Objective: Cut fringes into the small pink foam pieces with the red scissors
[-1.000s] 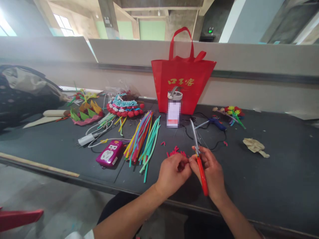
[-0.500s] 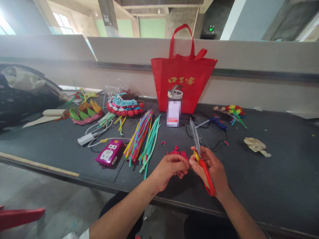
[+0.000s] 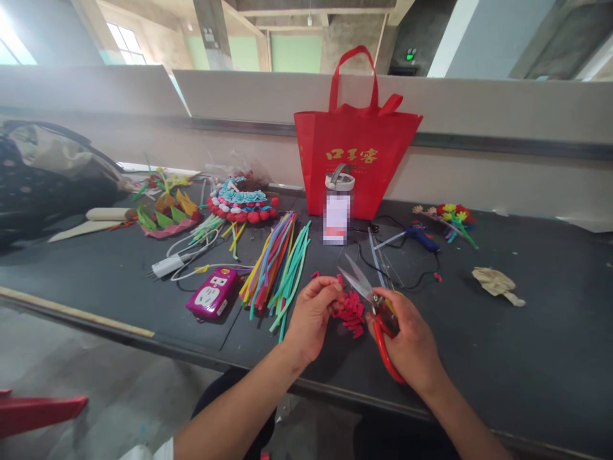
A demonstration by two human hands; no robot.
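My left hand (image 3: 313,316) is closed in a pinch on a short red pipe cleaner piece (image 3: 340,280), whose tip shows above the fingers. In my right hand (image 3: 409,335) is a pair of scissors (image 3: 378,306) with red handles. The blades stand apart and point up and left, toward the red piece. Below and between both hands lies a small pile of cut red pieces (image 3: 352,316), partly behind the left fingertips. A bundle of coloured pipe cleaners (image 3: 271,265) rests left of the left hand, with green ones nearest it.
A purple power socket (image 3: 213,294) and a white plug (image 3: 167,265) lie to the left. Behind stand a red bag (image 3: 357,137) and a bottle (image 3: 338,217). A blue glue gun (image 3: 421,239) with its cord, clear sticks and a crumpled beige cloth (image 3: 498,284) are on the right.
The scissors have swung from upright with blades together to pointing left with blades apart. My left hand has moved slightly left and up, and the red piece now shows in its fingers.
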